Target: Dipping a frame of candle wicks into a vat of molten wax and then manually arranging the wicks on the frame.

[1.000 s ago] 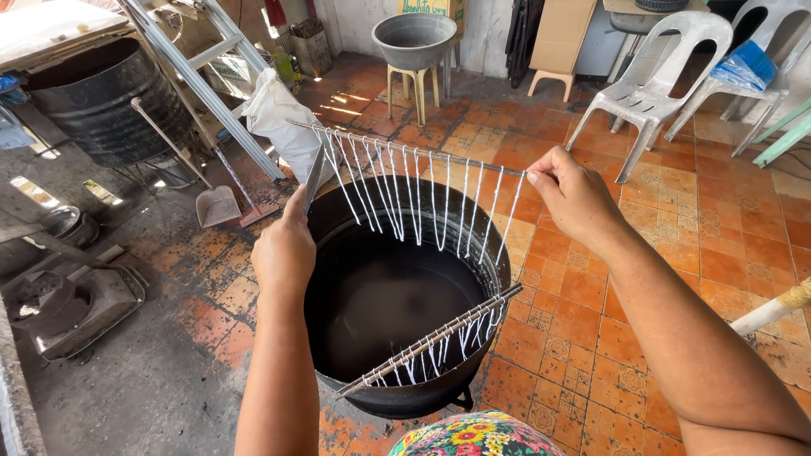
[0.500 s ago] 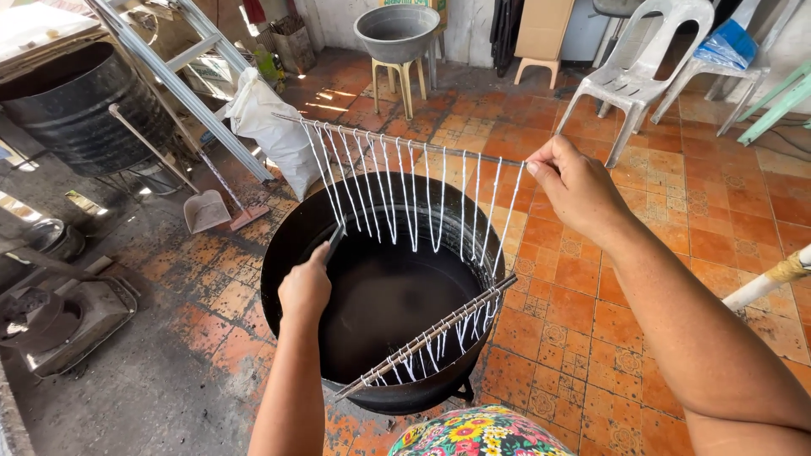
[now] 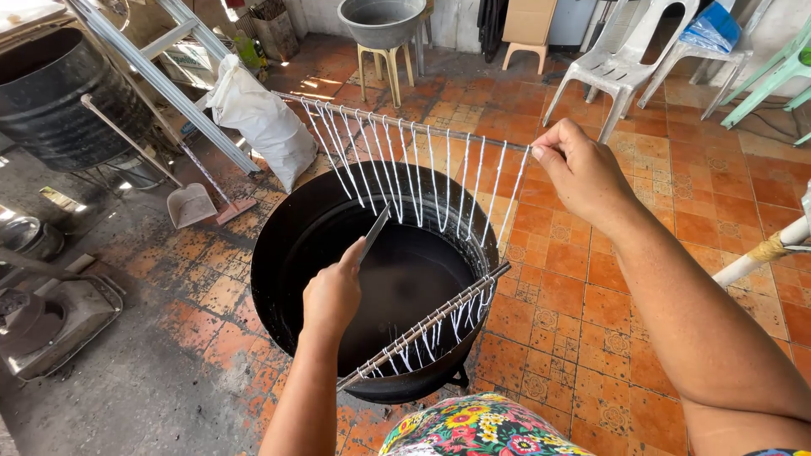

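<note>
Pinching one end of a thin rod (image 3: 405, 122) between thumb and fingertips, the right hand (image 3: 583, 173) holds it up above the big black pot (image 3: 279, 253). The rod's long axis runs from that hand away and to the left, out past the far rim of the pot, so the whole length lies leftward of the right hand. A row of white strings (image 3: 414, 173) hangs from it, slanting down toward the dark liquid (image 3: 405, 287) inside. The strings look coated in something white, perhaps wax, though I cannot be sure.

Lower and nearer, the left hand (image 3: 332, 295) is closed around the handle of a flat metal blade (image 3: 374, 236), which points up and to the right toward the hanging strings. Its tip sits just below the left part of the row, so this hand is the nearer one to the strings themselves; whether blade and strings touch I cannot tell.

A second rod (image 3: 431, 325) with short white strings rests across the near rim of the pot, slanting up to the right.

The pot stands on an orange tiled floor (image 3: 676, 219), stained and worn near it. Around are a white sack (image 3: 262, 122), white plastic chairs (image 3: 625, 63), a grey basin on a stool (image 3: 382, 21), a dark barrel (image 3: 59, 97) and a dustpan (image 3: 190, 203).
</note>
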